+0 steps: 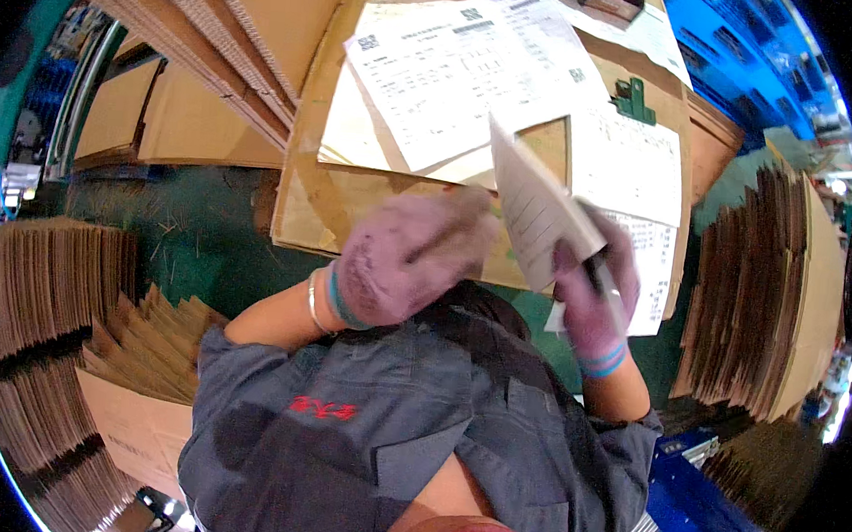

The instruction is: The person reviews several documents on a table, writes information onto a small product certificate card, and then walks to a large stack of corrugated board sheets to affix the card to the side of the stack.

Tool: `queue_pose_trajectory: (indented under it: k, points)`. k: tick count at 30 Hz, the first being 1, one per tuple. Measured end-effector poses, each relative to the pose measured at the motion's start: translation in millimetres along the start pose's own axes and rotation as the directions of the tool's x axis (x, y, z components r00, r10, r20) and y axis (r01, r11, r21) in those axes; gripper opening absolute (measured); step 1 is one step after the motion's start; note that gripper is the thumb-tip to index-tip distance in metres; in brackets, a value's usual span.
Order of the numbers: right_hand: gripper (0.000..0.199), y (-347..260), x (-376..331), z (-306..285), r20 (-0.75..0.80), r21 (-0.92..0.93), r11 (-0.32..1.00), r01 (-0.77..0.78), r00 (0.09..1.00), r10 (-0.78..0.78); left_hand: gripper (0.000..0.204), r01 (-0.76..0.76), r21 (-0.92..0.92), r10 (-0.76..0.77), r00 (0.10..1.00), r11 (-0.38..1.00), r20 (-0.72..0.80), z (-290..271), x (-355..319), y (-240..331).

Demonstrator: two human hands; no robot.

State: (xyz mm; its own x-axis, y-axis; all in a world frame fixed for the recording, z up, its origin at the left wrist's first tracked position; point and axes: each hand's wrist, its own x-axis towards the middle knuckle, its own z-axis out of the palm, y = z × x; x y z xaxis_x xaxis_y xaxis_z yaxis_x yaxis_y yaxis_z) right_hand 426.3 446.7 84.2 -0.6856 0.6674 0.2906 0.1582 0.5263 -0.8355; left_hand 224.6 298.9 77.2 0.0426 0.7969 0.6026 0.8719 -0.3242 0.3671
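Closest to the camera is the front of a dark grey work shirt (340,397), with both forearms reaching out beyond it. The left hand (412,255), in a purple knit glove with a silver bangle (312,303) on the wrist, has its fingers bent toward the middle; they are smeared by blur, so I cannot tell whether they pinch anything or are bare of a load. Just to the right, the gloved right hand (587,310) grips a pad of lined slips (537,209), thumb on the face turned to the left and fingers round the opposite edge, with what looks like a dark pen (601,279) tucked along the same palm. The pad is raised and tilted, its long axis slanting from the right palm up and leftward, so its ruled face lies directly to the right of the left fingertips, near them; the right hand is the closer, being already on it. Below and beyond, loose printed sheets (437,81) overlap on a brown cardboard top (305,210) that serves as a desk, with a green clip (635,100) over the papers at the right. Farther out, stacked cardboard (766,287) stands to the right, and blue crates (742,51) fill the upper right corner.
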Motion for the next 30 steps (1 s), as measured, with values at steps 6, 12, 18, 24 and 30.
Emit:
queue_pose_trajectory:
  k: [6,12,18,24,30]
  points:
    - [0.036,18.5,-0.2,0.5,0.147,0.704,0.511,-0.492,0.806,0.573,0.057,0.086,0.122,-0.072,0.991,0.989,-0.117,10.9,18.5,7.6]
    - [0.036,16.7,-17.1,9.3,0.111,0.472,0.749,-0.464,0.874,0.472,0.074,0.163,0.08,-0.166,0.985,0.983,0.039,38.4,23.1,12.9]
    - [0.046,18.6,-31.8,-9.6,0.144,0.112,0.951,-0.287,0.952,0.271,0.087,0.132,0.133,-0.167,0.938,0.982,0.303,38.9,13.0,15.9]
    - [0.035,7.7,-8.2,-45.0,-0.132,-0.002,0.993,-0.12,0.984,0.118,0.044,-0.126,0.221,0.049,0.945,0.967,0.323,47.9,-12.5,2.2]
    - [0.025,3.8,15.2,-14.5,0.034,0.374,0.899,-0.227,0.972,0.231,0.036,-0.17,0.044,0.144,0.926,0.985,0.35,34.3,-22.7,-10.4]
